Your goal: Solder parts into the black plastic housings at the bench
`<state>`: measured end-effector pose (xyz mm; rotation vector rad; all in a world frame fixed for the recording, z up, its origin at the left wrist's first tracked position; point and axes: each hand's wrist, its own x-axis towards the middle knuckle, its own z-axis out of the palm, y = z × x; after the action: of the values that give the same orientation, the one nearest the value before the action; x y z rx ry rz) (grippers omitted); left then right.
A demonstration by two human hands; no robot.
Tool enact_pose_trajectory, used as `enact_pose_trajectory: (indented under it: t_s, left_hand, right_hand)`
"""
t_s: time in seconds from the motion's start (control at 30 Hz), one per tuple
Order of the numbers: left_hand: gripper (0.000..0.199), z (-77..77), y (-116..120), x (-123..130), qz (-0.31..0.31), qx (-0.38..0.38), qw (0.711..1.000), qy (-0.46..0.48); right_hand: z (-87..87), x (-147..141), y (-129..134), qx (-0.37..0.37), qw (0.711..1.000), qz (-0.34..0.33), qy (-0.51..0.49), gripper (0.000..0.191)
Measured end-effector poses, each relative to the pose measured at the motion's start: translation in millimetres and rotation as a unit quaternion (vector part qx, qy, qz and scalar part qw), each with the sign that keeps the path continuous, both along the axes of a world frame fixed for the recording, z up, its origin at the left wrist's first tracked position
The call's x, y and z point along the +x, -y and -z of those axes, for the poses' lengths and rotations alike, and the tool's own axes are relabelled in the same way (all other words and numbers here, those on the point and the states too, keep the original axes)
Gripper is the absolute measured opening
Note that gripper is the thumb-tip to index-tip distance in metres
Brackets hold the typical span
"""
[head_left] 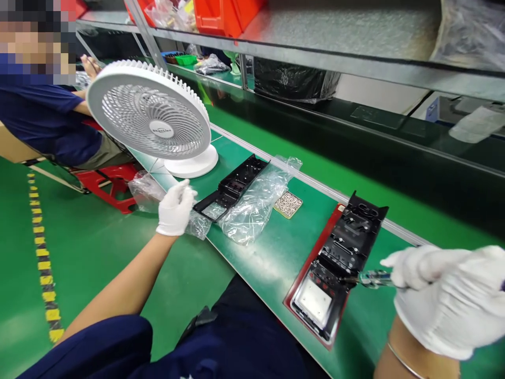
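Observation:
My right hand (450, 297), in a white glove, is closed around a screwdriver (374, 279). The tool points left, and its dark tip meets the side of a black plastic housing (347, 237). That housing lies lengthwise on a red mat (305, 273), with a white rectangular panel (314, 301) at its near end. At the bench's left edge my left hand (175, 208), gloved too, is raised with its fingertips pinched together; whatever they hold is too small to make out. Beside it lies a second black housing (239, 184), partly against a clear plastic bag (256, 205).
A small tray of tiny metal screws (289, 204) sits between the housings. A white fan (152, 113) stands at the bench's far left, near a seated person (47, 121). A metal shelf (335, 58) with an orange bin (224, 16) runs above a green conveyor belt (315, 152).

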<state>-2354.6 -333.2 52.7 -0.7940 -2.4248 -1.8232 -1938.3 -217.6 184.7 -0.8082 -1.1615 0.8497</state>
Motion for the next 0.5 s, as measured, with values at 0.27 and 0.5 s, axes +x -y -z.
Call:
enact_pose_trajectory:
  t_s: [0.27,0.5]
  left_hand:
    - [0.059,-11.3,-18.3,33.0,0.119,-0.051,0.991,-0.034]
    - [0.066,-9.9,-30.4,108.1,0.343,-0.126,0.928,-0.073]
  right_hand:
    - [-2.8,-2.9,1.6,0.062,0.997,-0.038,-0.006,0.065]
    - [4.7,-4.9,-4.3,-0.006,0.999,-0.041,0.005,0.06]
